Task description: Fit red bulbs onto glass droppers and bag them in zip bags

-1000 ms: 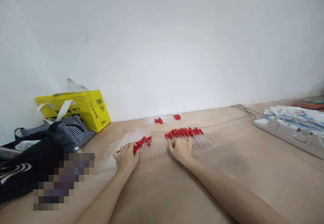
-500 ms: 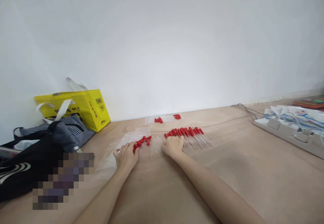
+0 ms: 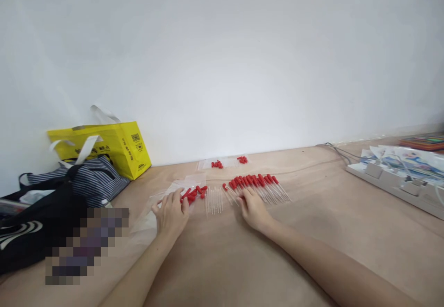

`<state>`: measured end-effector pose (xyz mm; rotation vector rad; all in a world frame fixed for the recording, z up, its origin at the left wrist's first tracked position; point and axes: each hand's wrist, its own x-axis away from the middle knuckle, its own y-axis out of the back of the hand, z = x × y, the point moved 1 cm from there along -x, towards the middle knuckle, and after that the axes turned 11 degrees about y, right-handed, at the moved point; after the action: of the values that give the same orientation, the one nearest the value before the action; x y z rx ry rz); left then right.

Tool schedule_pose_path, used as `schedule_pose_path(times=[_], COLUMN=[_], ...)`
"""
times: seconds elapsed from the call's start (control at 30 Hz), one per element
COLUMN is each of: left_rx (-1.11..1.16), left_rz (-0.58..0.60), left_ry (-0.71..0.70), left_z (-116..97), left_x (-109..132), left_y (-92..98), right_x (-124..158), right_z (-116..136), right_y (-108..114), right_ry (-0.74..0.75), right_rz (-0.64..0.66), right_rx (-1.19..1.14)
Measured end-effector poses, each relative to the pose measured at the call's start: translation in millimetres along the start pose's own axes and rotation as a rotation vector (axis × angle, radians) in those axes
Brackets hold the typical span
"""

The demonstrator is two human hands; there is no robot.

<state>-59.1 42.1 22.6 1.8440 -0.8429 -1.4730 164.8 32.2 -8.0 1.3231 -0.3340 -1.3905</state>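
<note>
My left hand [image 3: 171,214] rests on a clear plastic bag [image 3: 151,210], fingers apart and bent, beside a small heap of red rubber bulbs [image 3: 190,195]. Right of the heap, thin clear tubes [image 3: 214,200] lie side by side on the table. My right hand [image 3: 254,209] pinches the lower end of a thin dropper [image 3: 231,190] that slants up to the left. Its fingertips are partly hidden. A red bulb sits at the dropper's far end. Beyond and to the right of this hand lies a row of droppers with red bulbs [image 3: 258,181].
Near the wall lies another clear bag [image 3: 229,162] with red bulbs and tubes. At left are a yellow bag [image 3: 100,145], a striped bag [image 3: 92,184] and a black bag [image 3: 45,224]. A white power strip [image 3: 378,173] with cables and plastic-wrapped papers [image 3: 409,161] are at right.
My right hand has drawn back to the right and slightly toward me, and a slanted dropper now shows at its fingertips. My left hand has shifted slightly left.
</note>
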Motion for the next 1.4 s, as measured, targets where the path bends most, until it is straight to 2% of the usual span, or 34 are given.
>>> schedule_pose_path(times=[0.07,0.17,0.27,0.4,0.63,1.0,1.4], left_rx=[0.141,0.312,0.368,0.391,0.416,0.518,0.681], left_rz=[0.098,0.335,0.487,0.524,0.454,0.452,0.536], left_ry=[-0.15,-0.412,-0.529,-0.478,-0.352,-0.253,-0.137], left_z=[-10.3,-30.4,-44.9,-51.1,-57.5,-53.4,-51.9], left_x=[11.1,32.5,49.3,57.3,59.9,61.6,61.9], left_y=[4.7,11.3,15.8,12.4,-2.4,-3.9,-1.5], right_x=[18.2,41.4,53.2,54.2,54.9,56.3,56.6], right_z=[-13.5,-31.1,-37.0,-27.7,-12.2,-0.6,4.3], right_y=[6.4,17.6,28.7,33.3,21.4,23.6,23.4], right_ry=[0.089,0.187,0.198,0.184,0.241,0.222,0.261], right_rz=[-0.05,-0.128,-0.083,-0.006,0.035,0.098,0.112], right_rx=[-0.109,-0.25,-0.288,-0.277,-0.23,-0.303,-0.322])
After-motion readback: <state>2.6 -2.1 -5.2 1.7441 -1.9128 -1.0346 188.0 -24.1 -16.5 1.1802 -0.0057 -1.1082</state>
